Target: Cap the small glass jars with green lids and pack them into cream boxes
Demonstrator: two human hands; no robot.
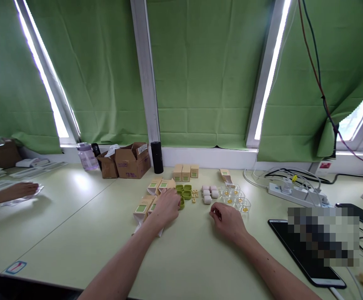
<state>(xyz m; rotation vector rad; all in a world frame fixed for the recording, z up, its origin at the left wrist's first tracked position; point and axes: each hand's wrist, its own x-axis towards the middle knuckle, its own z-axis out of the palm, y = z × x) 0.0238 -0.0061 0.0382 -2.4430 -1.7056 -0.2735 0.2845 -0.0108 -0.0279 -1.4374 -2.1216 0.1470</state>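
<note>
My left hand [168, 207] is over the cream boxes on the table, its fingertips closed at the nearest of several small olive-green square cups [186, 194]. The undersides of those fingers are hidden. My right hand [228, 219] rests on the table with its fingers curled in, and nothing shows in them. Just beyond it are several white rounded blocks [214, 194] and clear cups with yellow centres [246, 204]. Small yellow square pieces [195, 194] lie between the green cups and the white blocks. Cream boxes with green labels [142, 207] lie around my left hand.
More cream boxes [186, 172] stand behind. At the back are a black cylinder [156, 157], an open cardboard box [131, 162] and a lilac bottle [87, 157]. A power strip [281, 192] with cables and a phone [303, 250] lie right. Another person's hand [23, 191] touches clear plastic at left.
</note>
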